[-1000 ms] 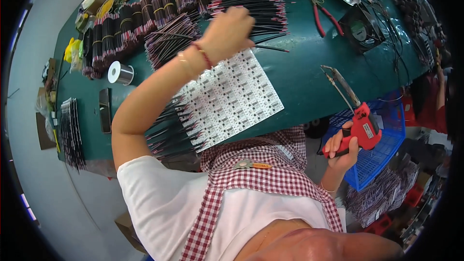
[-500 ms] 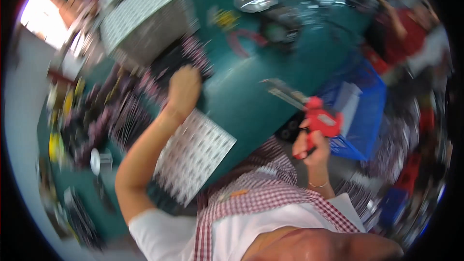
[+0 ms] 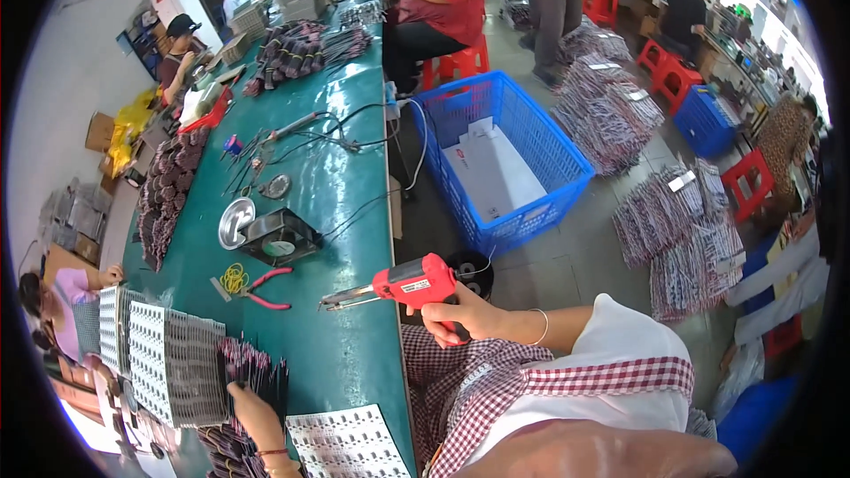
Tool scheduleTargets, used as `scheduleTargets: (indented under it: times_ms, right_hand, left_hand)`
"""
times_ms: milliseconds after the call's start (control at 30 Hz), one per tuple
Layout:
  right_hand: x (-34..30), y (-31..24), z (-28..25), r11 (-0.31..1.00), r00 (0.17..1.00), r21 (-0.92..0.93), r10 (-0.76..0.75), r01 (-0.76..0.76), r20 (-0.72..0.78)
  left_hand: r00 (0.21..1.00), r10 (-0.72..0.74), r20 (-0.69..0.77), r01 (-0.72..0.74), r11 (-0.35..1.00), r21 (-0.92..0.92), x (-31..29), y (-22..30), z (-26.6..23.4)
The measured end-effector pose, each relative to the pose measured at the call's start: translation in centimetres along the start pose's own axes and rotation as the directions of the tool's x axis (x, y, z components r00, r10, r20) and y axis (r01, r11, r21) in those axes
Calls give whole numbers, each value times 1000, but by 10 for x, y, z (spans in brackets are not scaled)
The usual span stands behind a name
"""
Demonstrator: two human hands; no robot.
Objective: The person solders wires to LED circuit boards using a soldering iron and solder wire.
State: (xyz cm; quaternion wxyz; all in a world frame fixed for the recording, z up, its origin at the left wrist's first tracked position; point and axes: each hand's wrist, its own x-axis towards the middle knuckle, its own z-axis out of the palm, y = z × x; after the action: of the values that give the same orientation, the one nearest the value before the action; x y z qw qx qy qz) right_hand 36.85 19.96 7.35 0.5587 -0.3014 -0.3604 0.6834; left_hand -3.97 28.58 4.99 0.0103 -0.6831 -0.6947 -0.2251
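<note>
My right hand (image 3: 456,314) is closed around the handle of a red soldering gun (image 3: 416,279). The gun's long metal prongs point left, above the green table. At the lower left, my left hand (image 3: 255,414) reaches into a bundle of black wires (image 3: 257,363) with pinkish ends. Its fingers are bent among the wires, and their tips are partly hidden. Beside that hand lies a white sheet with rows of small dark parts (image 3: 350,443). A tall stack of similar white panels (image 3: 177,367) stands on its other side.
On the green table (image 3: 345,248) are pink-handled pliers (image 3: 270,288), yellow bands (image 3: 234,279), a dark device with a silver dish (image 3: 279,235) and a soldering iron (image 3: 292,126). A blue crate (image 3: 496,159) stands right. Wire bundles (image 3: 611,115) lie on the floor. Several people work nearby.
My view has turned right, bringing the long table, blue crate and room into sight. The soldering gun stays in my right hand, and my left hand is still at the black wires.
</note>
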Motion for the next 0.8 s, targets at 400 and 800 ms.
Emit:
scheduleTargets:
  times_ms: [400,800]
  right_hand:
    - [12,5,9,1000,1000,21,-18,18,3]
    - [2,5,0,996,998,73,-50,52,-24]
  left_hand:
    - [907,-339,-249,-71,460,-885,8,33,-25]
    - [987,-141,83,163,829,-535,3,40,-9]
